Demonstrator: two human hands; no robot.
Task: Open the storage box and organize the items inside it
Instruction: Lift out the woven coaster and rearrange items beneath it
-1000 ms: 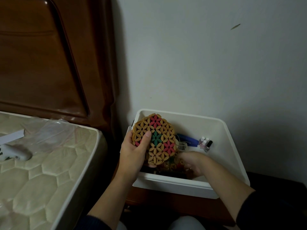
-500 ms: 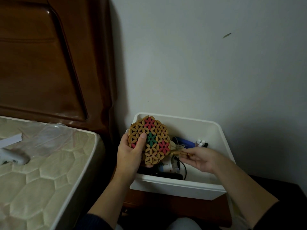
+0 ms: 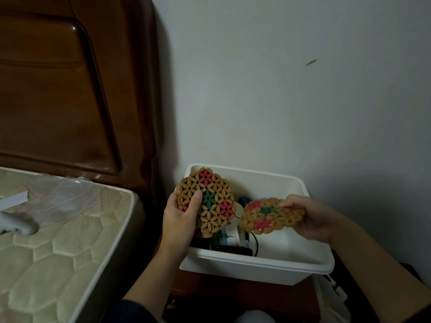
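Sorting step: left hand (image 3: 179,220) gripping upright coaster (image 3: 206,201), right hand (image 3: 305,217) pinching second coaster (image 3: 271,215) above open storage box (image 3: 256,268). Next, probably: stack together.

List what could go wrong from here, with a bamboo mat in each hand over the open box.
1. The right hand pinches the second mat only by its far edge, tilted; it may slip into the white box.
2. A falling mat could land on the small clutter and black cable below, tangling things further.
3. The left hand holds the first mat upright over the box's left rim; a slip might drop it outside.
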